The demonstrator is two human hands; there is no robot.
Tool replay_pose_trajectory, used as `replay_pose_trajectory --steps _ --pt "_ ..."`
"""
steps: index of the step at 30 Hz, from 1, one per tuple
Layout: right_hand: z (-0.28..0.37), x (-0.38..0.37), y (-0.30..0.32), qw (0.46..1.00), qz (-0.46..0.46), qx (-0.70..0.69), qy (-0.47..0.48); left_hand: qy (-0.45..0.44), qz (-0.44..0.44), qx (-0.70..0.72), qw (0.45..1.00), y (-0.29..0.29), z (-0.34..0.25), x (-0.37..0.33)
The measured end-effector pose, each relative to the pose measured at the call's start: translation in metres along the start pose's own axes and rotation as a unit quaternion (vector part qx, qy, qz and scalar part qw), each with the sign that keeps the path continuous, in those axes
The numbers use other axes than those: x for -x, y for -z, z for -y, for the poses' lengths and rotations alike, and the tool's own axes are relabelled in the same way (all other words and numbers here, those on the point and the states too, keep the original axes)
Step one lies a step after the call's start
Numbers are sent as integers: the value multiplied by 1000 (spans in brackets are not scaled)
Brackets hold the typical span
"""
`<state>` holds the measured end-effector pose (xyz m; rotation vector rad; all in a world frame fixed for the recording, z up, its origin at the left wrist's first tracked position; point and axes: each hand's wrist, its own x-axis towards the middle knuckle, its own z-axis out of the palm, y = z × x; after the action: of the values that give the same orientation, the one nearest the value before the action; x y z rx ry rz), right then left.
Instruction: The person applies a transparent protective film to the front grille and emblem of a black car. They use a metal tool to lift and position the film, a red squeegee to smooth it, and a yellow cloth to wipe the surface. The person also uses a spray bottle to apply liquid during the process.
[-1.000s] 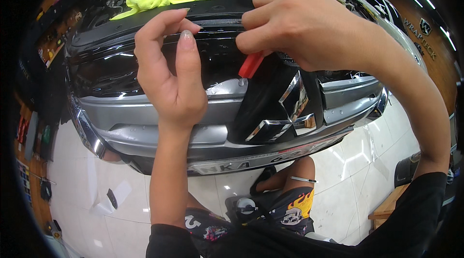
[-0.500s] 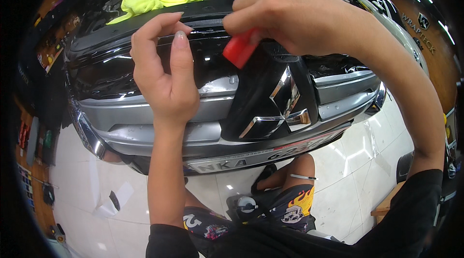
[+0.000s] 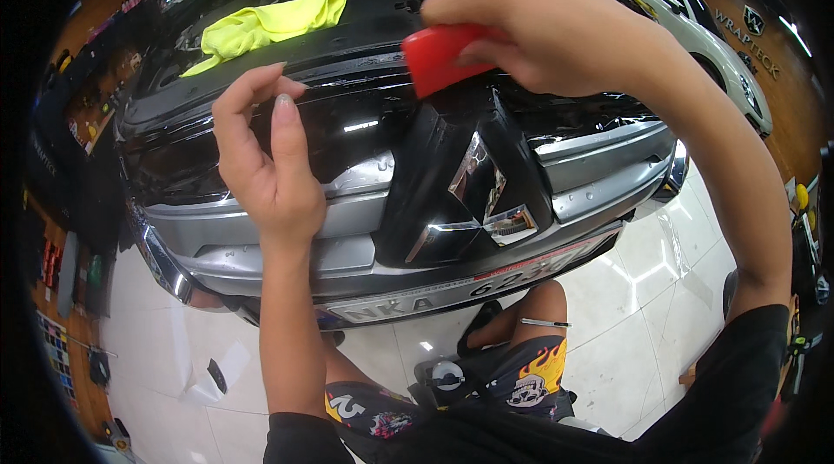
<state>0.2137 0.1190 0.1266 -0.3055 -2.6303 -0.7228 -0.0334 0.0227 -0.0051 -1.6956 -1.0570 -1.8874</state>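
My right hand [image 3: 556, 29] grips a red squeegee [image 3: 441, 56], a flat hand-held blade, at the top of the glossy black front panel of a car [image 3: 347, 129]. The squeegee lies just above the grille's dark centre piece with its chrome emblem [image 3: 478, 190]. To the left, my left hand [image 3: 269, 160] is raised in front of the panel, fingers half curled and thumb apart from them. I see nothing between its fingers. A bright yellow-green cloth [image 3: 274, 25] lies crumpled on the black cover behind the panel.
Water drops dot the silver grille bars [image 3: 599, 186]. Below them is the licence plate [image 3: 417, 303]. A white car [image 3: 738, 86] stands at the far right. Backing sheet with a dark scrap [image 3: 216, 375] lies on the tiled floor at left. A pen-like stick [image 3: 546, 322] rests across my right knee.
The red squeegee and my right hand have shifted slightly, with more of the squeegee's face showing. My left hand sits lower and farther left. The whole view has shifted a little.
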Motion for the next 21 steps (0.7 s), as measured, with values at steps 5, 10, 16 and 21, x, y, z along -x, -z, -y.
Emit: replay_pose_trajectory --steps 5,10,16,21 --pt "-10 41 -4 996 23 1 -88 8 -13 3 1000 5 -1 3" --pt "-14 54 8 988 48 -53 -135 -9 3 0 1000 4 1 1" --pt "-8 17 7 991 -23 -118 -66 -6 4 -6 1000 2 2 1" --pt "-3 2 26 981 119 -125 -84 -12 5 1 1000 2 4 2"
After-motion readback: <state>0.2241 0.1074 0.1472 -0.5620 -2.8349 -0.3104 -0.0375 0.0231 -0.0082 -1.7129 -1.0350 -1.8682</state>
